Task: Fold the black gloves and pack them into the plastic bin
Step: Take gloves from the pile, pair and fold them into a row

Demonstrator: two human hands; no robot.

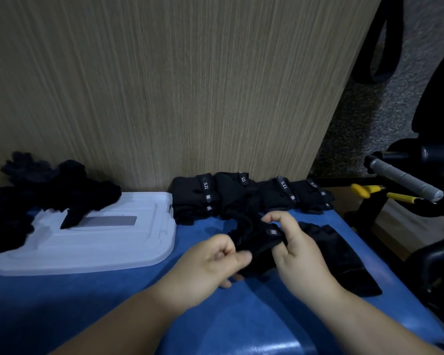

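My left hand [210, 262] and right hand [295, 254] are bare. Both forearms are bare too, uncovered from the wrists down to the lower edge of the frame. My fingers look short and rounded.

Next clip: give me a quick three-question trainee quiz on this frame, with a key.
1. True or false: the left hand and right hand both grip the same black glove.
2. Where are the folded gloves? A) scattered on the floor B) in a row against the wooden panel C) hanging from a chair
3. What white object does the pile of unfolded gloves partly overlie?
Key: 1 true; 2 B; 3 the plastic lid.
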